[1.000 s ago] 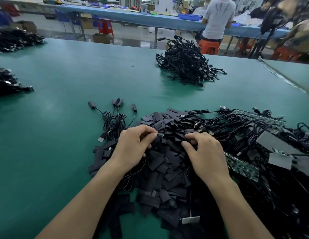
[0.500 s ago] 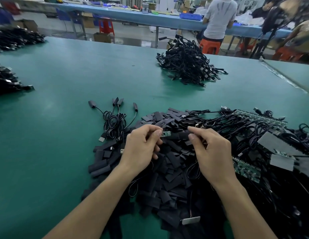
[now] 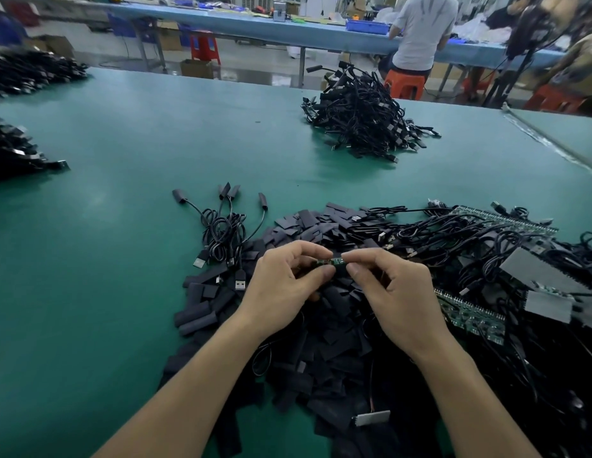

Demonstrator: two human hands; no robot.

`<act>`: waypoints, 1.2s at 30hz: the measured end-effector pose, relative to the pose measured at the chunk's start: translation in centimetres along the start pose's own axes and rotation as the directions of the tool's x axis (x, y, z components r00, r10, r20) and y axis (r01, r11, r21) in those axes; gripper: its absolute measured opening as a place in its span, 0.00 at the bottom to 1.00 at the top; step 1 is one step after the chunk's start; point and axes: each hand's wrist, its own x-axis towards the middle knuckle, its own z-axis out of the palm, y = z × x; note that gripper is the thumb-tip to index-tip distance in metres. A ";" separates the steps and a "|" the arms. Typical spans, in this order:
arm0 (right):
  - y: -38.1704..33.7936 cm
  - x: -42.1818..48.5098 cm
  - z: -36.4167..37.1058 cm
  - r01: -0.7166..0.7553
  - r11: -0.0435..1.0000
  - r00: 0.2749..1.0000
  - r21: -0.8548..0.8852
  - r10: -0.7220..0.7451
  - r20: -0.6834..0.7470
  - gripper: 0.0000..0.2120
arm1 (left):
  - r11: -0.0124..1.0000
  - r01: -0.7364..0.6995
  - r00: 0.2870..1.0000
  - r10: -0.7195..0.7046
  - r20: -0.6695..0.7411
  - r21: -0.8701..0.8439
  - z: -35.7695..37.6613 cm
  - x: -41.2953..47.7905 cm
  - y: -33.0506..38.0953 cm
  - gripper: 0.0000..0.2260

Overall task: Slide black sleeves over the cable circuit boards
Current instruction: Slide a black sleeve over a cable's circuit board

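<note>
A small green circuit board (image 3: 331,262) on a black cable is held above a heap of flat black sleeves (image 3: 324,328). My left hand (image 3: 281,289) pinches the board's left end between thumb and fingers. My right hand (image 3: 393,292) pinches a black sleeve at the board's right end; most of that sleeve is hidden by my fingers. A few cables with sleeves fitted on their ends (image 3: 222,223) lie just left of the heap.
Tangled black cables and green board panels (image 3: 469,315) cover the table's right side. A big pile of cables (image 3: 360,117) sits at the far middle of the green table (image 3: 106,259), more piles (image 3: 14,150) at the left. A person sits at a distant bench.
Both hands rose from the sleeve heap and came together. The left hand brought up the green board; the right hand brought a sleeve to its right end.
</note>
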 end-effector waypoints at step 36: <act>0.7 0.0 -0.4 -0.067 0.994 0.998 0.087 0.066 0.009 0.11 | 0.991 0.068 0.997 -0.064 0.037 -0.120 -1.2 -0.1 0.4 0.08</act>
